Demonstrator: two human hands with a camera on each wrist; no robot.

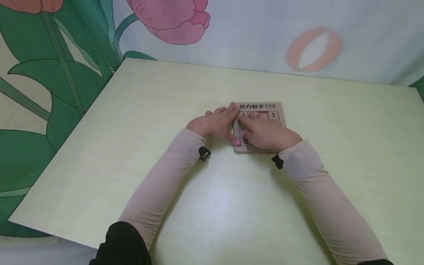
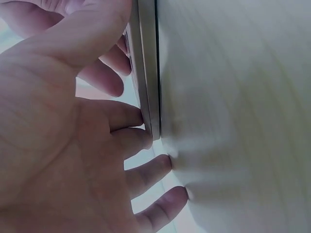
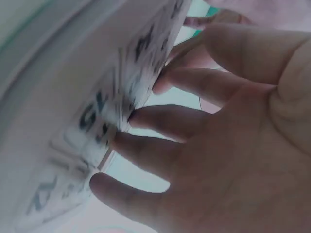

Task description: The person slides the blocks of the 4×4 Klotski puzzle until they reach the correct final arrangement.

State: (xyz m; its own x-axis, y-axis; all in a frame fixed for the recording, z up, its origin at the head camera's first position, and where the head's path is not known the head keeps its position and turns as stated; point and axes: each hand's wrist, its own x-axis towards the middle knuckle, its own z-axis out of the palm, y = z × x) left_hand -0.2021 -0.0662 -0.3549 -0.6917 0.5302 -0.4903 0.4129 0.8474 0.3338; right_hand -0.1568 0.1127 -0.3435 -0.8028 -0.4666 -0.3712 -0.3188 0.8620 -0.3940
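Note:
A flat sliding number puzzle [image 1: 281,110] in a pale wooden-looking frame lies on the table, with dark lettering along its top. Among its tiles I can read the 3 tile [image 1: 273,115] at the upper right and the 13 tile [image 1: 245,141] at the lower left; my right hand covers many others. My left hand [image 1: 216,125] rests along the left side, its spread fingers touching the puzzle's edge [image 2: 146,73] and the tabletop. Over the tiles lies my right hand [image 1: 268,134], fingers extended and fingertips on the number tiles [image 3: 90,116].
The pale table [image 1: 109,158] extends around the puzzle, its left edge slanting toward the front. Behind it hangs a light cloth [image 1: 251,36] printed with flowers and leaves. Dark bands [image 1: 204,153] sit at both wrists, below light sleeves.

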